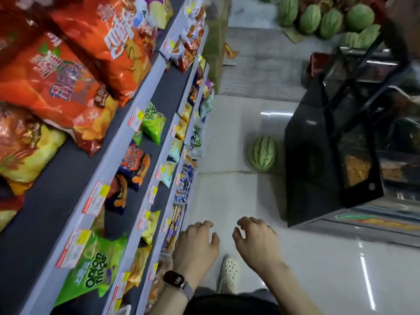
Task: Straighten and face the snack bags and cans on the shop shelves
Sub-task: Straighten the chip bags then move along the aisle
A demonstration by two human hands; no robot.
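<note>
Shelving of grey-blue metal with dark boards steps down the left side in tiers, its front edges carrying red-and-yellow price tags. Across the pale glossy floor stands a black glass-fronted display cabinet. Large orange crinkly snack bags lie slumped and overlapping on the top board, reaching towards its front edge. A heap of green striped watermelons sits on the floor at the far end of the aisle.

One tier down, a bright green foil onion-rings bag leans askew behind the front edge, with a second like it further along the same board. A single striped watermelon rests against the cabinet's near corner.

The left hand hangs just beside the front edge of the lowest tiers, and the right hand is near it over the floor. Both have loosely curled fingers and hold nothing. Below them is a white perforated clog. A dark rectangular watch is strapped to the left wrist.
</note>
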